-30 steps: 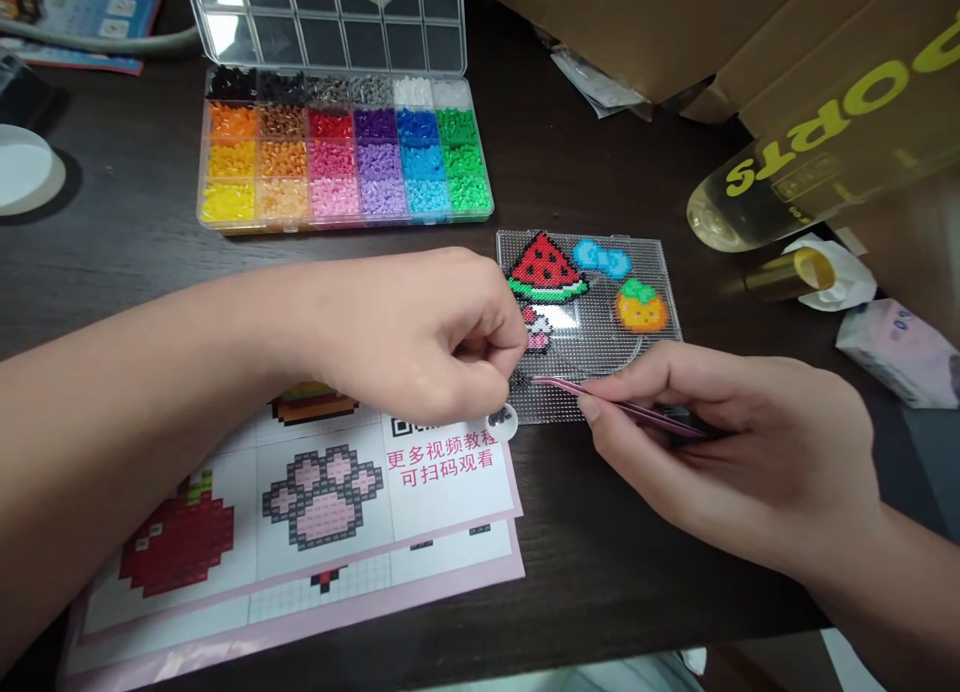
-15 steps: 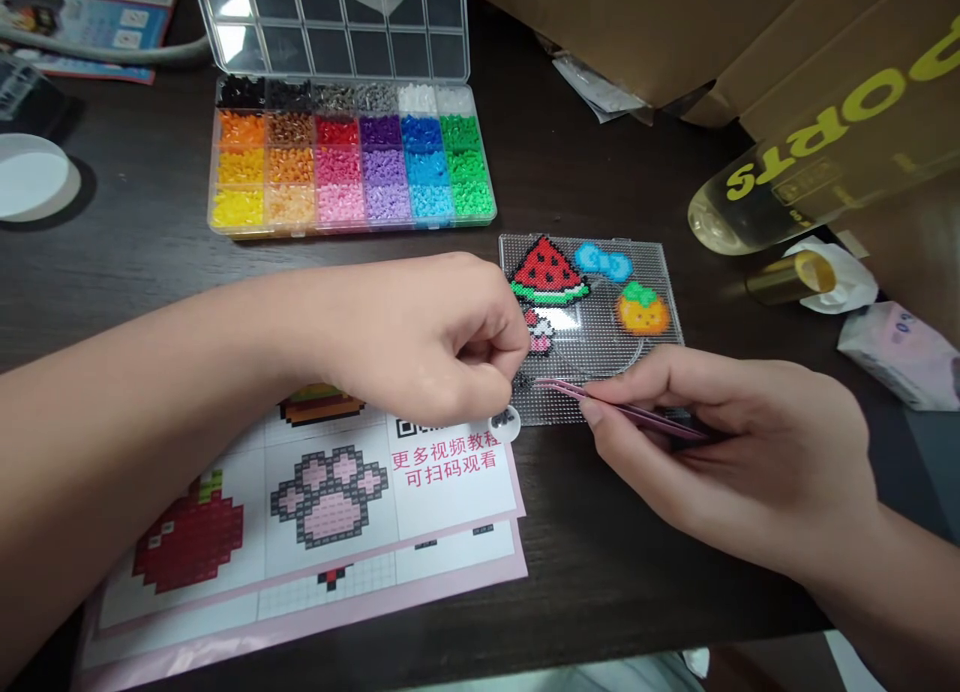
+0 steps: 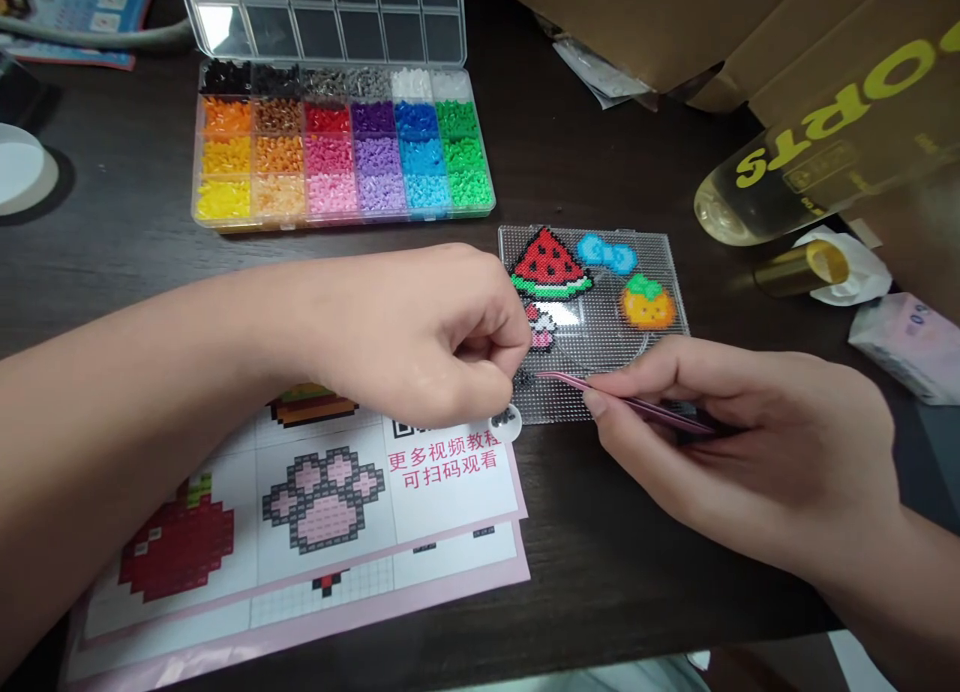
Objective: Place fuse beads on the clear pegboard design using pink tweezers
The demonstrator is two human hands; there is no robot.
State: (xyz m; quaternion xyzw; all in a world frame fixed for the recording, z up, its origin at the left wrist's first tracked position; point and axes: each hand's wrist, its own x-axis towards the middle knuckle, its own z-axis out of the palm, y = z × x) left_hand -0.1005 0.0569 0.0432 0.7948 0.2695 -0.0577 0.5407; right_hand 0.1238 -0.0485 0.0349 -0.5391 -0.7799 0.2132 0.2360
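My right hand (image 3: 757, 452) grips pink tweezers (image 3: 645, 408), whose tips point left over the lower part of a clear pegboard (image 3: 607, 367). My left hand (image 3: 442, 337) is curled at the board's left edge. A small round white cap (image 3: 506, 424) with dark beads in it shows under the left thumb, and the fingers appear to hold it. On the pegboard are a bead watermelon slice (image 3: 552, 264), a blue bow (image 3: 606, 254), an orange fruit (image 3: 648, 304) and a cupcake-like figure (image 3: 541, 330), partly hidden by my left hand. A few dark beads (image 3: 527, 378) lie near the tweezer tips.
An open bead box (image 3: 343, 215) with many colours stands behind my left arm. Printed pattern sheets (image 3: 322, 497) lie beneath that arm. At the right are a yellowish bottle (image 3: 780, 187), a gold cylinder (image 3: 799, 270) and a tissue pack (image 3: 911, 347). A white lid (image 3: 22, 170) is at far left.
The tweezer tips, slightly apart before, now look closed together. My right hand has shifted a little right in view. The view itself has moved slightly; my left hand stays in place.
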